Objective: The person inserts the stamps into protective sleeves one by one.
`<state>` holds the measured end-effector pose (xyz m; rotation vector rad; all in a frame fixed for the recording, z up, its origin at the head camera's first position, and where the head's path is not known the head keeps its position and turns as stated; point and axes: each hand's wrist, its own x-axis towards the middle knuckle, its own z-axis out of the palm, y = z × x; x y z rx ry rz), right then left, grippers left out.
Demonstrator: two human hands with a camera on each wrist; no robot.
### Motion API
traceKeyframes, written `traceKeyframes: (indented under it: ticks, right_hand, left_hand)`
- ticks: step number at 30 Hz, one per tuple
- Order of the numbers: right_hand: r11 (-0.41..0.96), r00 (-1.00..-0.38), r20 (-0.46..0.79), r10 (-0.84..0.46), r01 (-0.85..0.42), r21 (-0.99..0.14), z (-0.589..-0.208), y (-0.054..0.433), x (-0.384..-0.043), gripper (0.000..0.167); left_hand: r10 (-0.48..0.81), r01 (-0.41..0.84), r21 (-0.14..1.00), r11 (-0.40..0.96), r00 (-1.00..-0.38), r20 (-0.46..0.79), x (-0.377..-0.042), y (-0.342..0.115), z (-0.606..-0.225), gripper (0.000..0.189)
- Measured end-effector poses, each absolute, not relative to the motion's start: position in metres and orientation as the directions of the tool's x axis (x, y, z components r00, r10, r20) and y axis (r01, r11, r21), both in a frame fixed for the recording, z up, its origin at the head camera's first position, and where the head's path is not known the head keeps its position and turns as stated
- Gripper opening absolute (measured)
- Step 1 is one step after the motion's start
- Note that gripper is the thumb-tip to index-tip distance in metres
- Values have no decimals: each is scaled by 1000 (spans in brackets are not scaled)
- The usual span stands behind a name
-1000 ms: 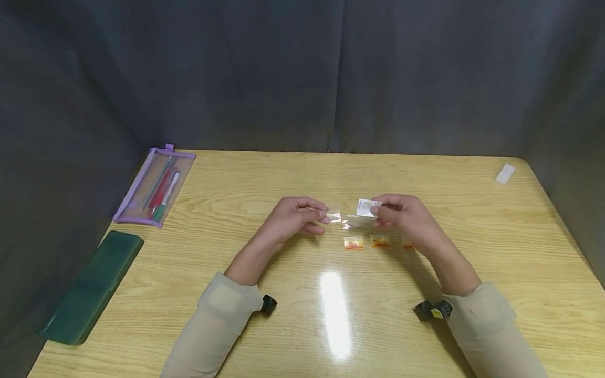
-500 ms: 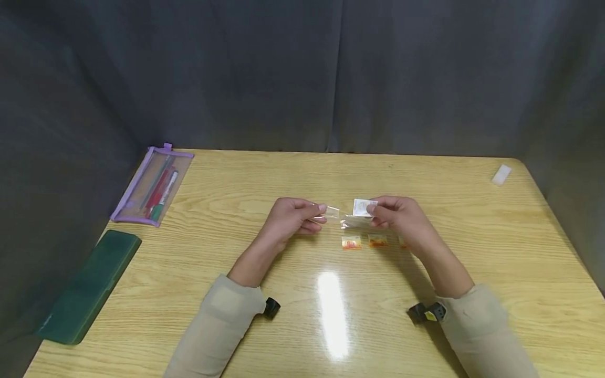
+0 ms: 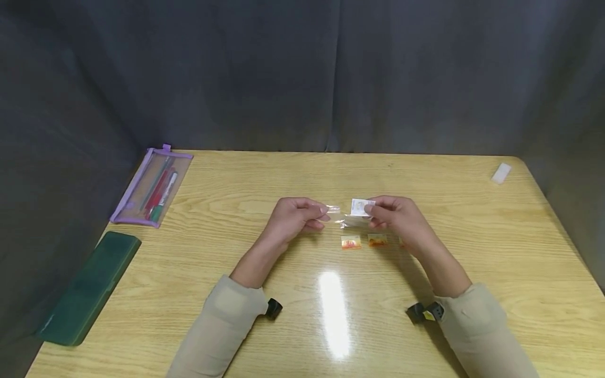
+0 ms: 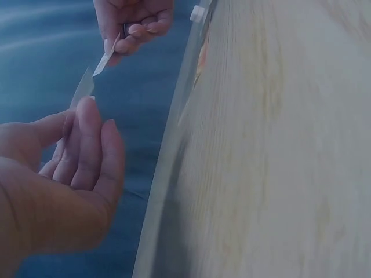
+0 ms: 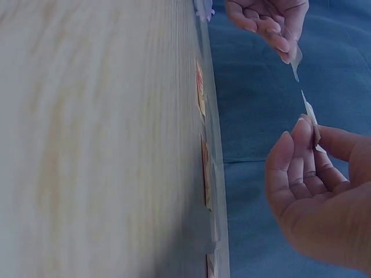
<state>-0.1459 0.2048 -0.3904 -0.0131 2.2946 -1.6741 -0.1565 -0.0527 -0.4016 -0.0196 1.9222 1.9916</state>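
My left hand (image 3: 300, 214) pinches a small clear plastic sleeve (image 3: 333, 209) by its left end, between thumb and fingers. Facing it, my right hand (image 3: 394, 212) pinches a small white printed slip (image 3: 360, 207), possibly a stamp. A narrow gap separates the sleeve (image 5: 296, 61) from the slip (image 4: 104, 61); both are above the table. Below the hands, orange-and-yellow stamp-like pieces (image 3: 351, 242) lie in a row, another such piece (image 3: 377, 240) beside the first. My right hand partly hides a third piece (image 3: 402, 242) in the head view.
More clear plastic (image 3: 354, 221) shines beneath the slip. On the left lie a purple-edged mesh pouch (image 3: 153, 186) with pens and a dark green case (image 3: 90, 289). A small white block (image 3: 501, 173) sits at the back right. Dark curtains (image 3: 236, 79) surround the table (image 3: 264, 178).
The sleeve in my left hand tilted half a second ago and is now more level. The gap between sleeve and slip has narrowed slightly. Both hands keep their grips.
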Motion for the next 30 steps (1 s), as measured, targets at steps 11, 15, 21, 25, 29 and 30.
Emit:
traceKeyframes:
  ticks: [11, 15, 21, 25, 29, 30]
  right_hand:
    - [340, -953, -250, -168, 182, -923, -390, 204, -146, 34]
    - [331, -954, -248, -169, 182, -926, -391, 202, -148, 33]
    - [307, -951, -257, -172, 196, -931, -391, 198, -148, 34]
    - [286, -952, -256, -169, 201, -937, -391, 195, -146, 36]
    - [254, -956, -239, -171, 191, -948, -391, 193, -144, 36]
    - [250, -957, -236, -171, 190, -950, -391, 193, -144, 36]
  left_hand:
    - [254, -295, 955, -6, -925, -284, -156, -48, -401, 22]
    - [240, -284, 959, 15, -930, -279, -156, -47, -402, 21]
    - [222, -257, 966, 10, -942, -253, -155, -44, -402, 25]
    - [208, -246, 969, -18, -949, -237, -154, -43, -401, 28]
    - [189, -229, 973, -30, -957, -220, -153, -43, -401, 29]
    - [186, -225, 974, -30, -959, -215, -153, -42, -401, 29]
